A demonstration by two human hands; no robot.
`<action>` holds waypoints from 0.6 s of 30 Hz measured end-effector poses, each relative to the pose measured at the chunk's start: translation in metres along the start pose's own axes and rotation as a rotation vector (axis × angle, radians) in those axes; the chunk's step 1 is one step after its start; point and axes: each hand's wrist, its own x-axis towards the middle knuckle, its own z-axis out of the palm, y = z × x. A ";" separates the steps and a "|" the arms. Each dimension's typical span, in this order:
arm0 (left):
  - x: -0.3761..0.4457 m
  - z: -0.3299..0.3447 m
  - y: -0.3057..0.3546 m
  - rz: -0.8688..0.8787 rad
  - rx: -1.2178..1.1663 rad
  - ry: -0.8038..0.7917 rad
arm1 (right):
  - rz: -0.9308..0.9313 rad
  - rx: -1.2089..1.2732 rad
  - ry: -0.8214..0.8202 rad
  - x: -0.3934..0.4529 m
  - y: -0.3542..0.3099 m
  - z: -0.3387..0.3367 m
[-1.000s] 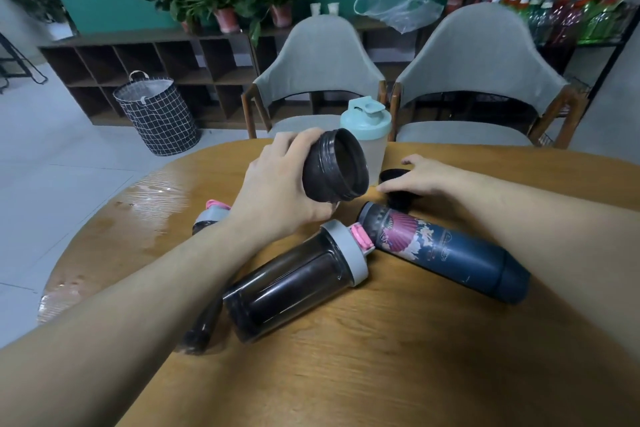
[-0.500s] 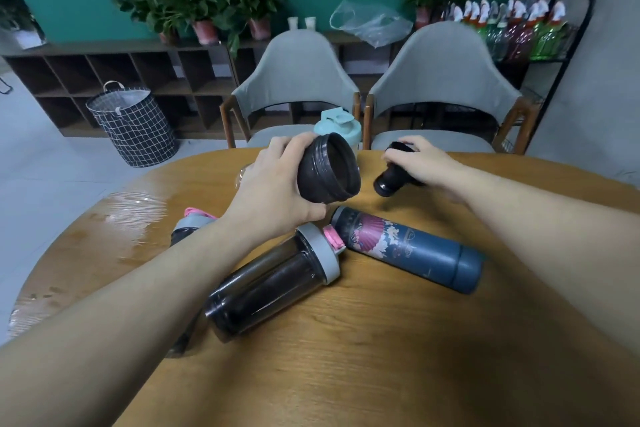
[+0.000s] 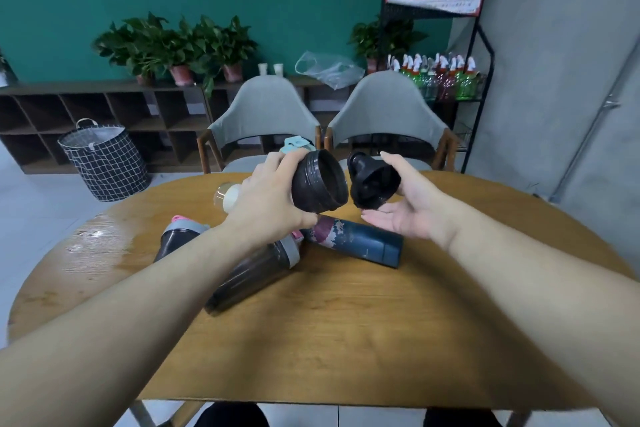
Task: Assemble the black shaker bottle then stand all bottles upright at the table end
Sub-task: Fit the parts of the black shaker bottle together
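Observation:
My left hand (image 3: pixel 268 203) grips the black shaker bottle body (image 3: pixel 318 182) above the table, its open threaded mouth turned to the right. My right hand (image 3: pixel 410 203) holds the black shaker lid (image 3: pixel 372 182) just right of that mouth, a small gap apart. Below them a dark blue patterned bottle (image 3: pixel 356 241) lies on its side. A dark bottle with a grey collar (image 3: pixel 254 274) lies under my left forearm. Another dark bottle with a grey and pink cap (image 3: pixel 176 237) lies to its left. A teal-lidded bottle (image 3: pixel 296 146) stands behind my left hand, mostly hidden.
The oval wooden table (image 3: pixel 346 340) has a wet patch at its left end (image 3: pixel 90 239). A pale round object (image 3: pixel 228 196) sits behind my left wrist. Two grey chairs (image 3: pixel 263 118) stand at the far side, with a checked basket (image 3: pixel 104 161) on the floor.
My right hand lifted the black lid off the table and turned it toward the bottle mouth. My left hand raised the bottle body slightly. The camera tilted up.

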 end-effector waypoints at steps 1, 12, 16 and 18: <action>-0.006 0.000 0.005 0.006 0.005 -0.001 | -0.022 0.036 -0.023 -0.009 0.002 -0.002; -0.032 0.016 0.029 0.035 -0.017 -0.038 | -0.235 0.209 -0.116 -0.062 0.033 -0.001; -0.030 0.019 0.035 0.056 0.006 -0.054 | -0.322 0.249 -0.151 -0.070 0.039 0.002; -0.030 0.019 0.037 0.068 0.013 -0.072 | -0.383 0.227 -0.186 -0.071 0.041 0.000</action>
